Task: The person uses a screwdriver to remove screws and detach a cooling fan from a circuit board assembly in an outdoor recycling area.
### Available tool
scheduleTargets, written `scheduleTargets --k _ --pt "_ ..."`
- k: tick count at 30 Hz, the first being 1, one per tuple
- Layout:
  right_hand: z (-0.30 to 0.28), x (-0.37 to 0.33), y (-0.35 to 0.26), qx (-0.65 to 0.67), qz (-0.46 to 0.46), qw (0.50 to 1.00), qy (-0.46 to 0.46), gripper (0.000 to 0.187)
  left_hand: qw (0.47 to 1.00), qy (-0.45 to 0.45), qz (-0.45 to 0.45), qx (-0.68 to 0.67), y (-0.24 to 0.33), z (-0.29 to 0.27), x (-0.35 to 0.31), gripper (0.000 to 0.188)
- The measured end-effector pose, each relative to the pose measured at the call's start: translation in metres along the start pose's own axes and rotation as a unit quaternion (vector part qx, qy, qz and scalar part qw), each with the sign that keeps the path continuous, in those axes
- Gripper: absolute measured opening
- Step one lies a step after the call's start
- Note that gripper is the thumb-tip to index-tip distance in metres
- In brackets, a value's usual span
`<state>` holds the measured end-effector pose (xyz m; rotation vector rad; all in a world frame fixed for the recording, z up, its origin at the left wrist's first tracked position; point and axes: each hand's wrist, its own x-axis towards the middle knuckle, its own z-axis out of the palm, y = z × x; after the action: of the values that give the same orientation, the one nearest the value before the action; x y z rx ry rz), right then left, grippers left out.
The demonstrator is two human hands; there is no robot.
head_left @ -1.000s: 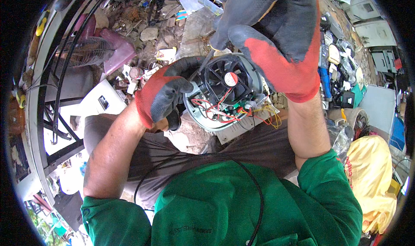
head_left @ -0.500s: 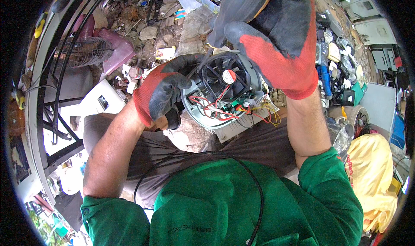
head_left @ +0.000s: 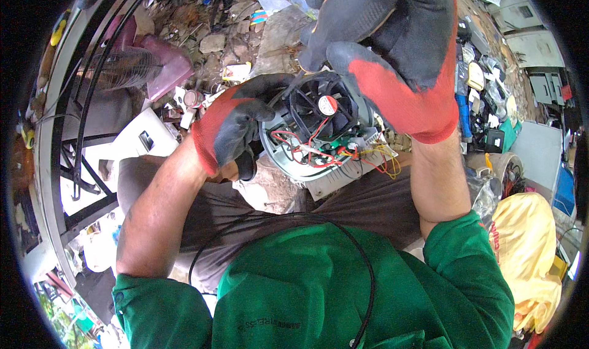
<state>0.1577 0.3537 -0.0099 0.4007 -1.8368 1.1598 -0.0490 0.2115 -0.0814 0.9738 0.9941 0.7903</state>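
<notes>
A: First item, nearest?
B: Round pale grey housing (head_left: 283, 165), one, open-faced, held between the hands above the lap. Contents: black fan (head_left: 313, 109) with red-and-white hub label; red wires (head_left: 321, 163); a bit of green board. Yellow wires (head_left: 392, 165) trail out at lower right.
A: Hands?
B: Left hand (head_left: 236, 122), red-and-black glove: grasping the housing's left edge. Right hand (head_left: 408, 66), matching glove: fingers curled above the fan's upper edge; whatever they close on is hidden, cannot tell.
A: Farther out?
B: Yellow sack (head_left: 524, 251), right side; contents not visible. Farthest: translucent tray (head_left: 297, 1) on the littered ground; small slender items inside, too blurred to identify.
</notes>
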Motion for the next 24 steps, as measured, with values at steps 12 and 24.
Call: scheduleTargets --k 12,24 --pt "0.038 0.005 -0.055 -0.348 0.177 0.913 0.122 0.055 0.998 0.054 -0.027 -0.025 -0.004 0.01 -0.004 0.051" --pt "0.036 0.024 -0.089 -0.44 0.303 0.836 0.127 0.042 0.998 0.062 0.008 0.012 0.0 0.016 -0.005 0.049"
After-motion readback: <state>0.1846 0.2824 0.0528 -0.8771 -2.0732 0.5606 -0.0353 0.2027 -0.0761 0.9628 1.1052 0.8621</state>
